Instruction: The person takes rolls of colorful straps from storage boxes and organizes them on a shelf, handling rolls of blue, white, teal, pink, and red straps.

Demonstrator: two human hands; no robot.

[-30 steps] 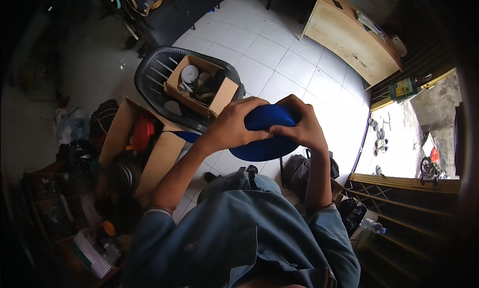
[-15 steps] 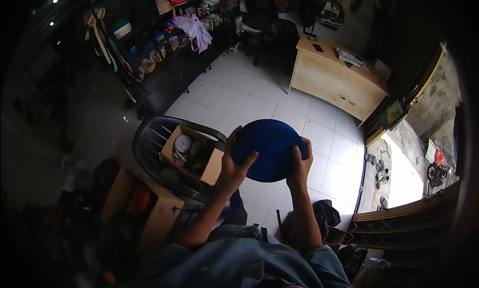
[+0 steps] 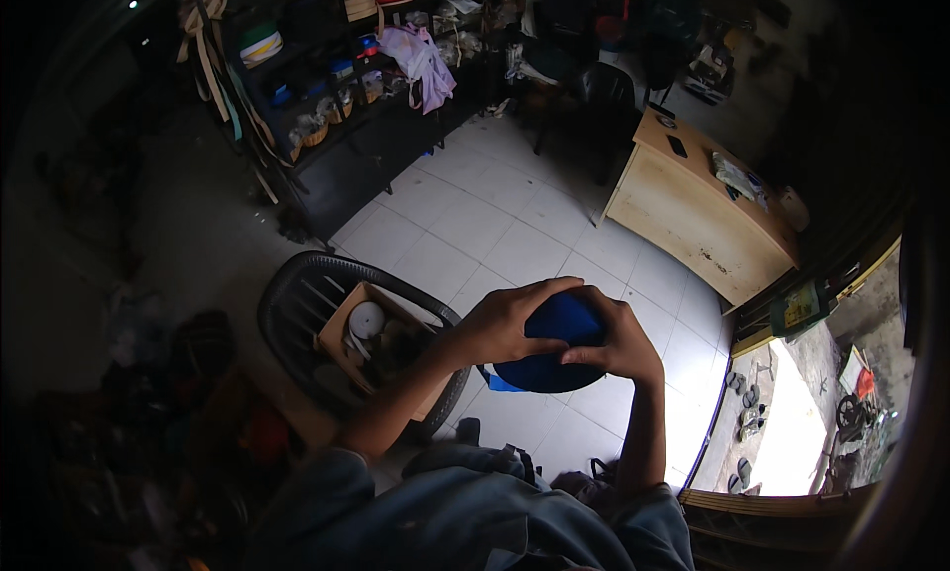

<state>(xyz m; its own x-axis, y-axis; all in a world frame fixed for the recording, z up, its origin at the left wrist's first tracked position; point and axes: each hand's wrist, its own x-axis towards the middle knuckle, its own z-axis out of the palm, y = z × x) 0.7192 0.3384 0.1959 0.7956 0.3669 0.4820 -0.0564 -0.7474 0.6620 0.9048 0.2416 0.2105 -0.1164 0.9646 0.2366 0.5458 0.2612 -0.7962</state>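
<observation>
A round, flat blue roll (image 3: 566, 322), which looks like wound strap, is held up in front of my body. My left hand (image 3: 503, 324) grips it from the left, fingers over its far edge and thumb across its face. On the opposite side my right hand (image 3: 623, 341) curls over it the same way, and the two thumbs nearly meet. A lighter blue flat piece (image 3: 507, 384) sticks out at the roll's lower left. Part of the roll is hidden by my hands.
To my left, a black plastic chair (image 3: 280, 309) bears an open cardboard box (image 3: 341, 314) with a white roll (image 3: 366, 320) inside. A dark shelf (image 3: 346, 183) stands at the far left. A wooden desk (image 3: 683, 220) stands far right. Shoes (image 3: 749, 423) lie by the bright doorway.
Both hands have shifted from the roll's sides to over its top and drawn closer together. The roll has tilted and moved slightly down and right. The view has turned somewhat.
</observation>
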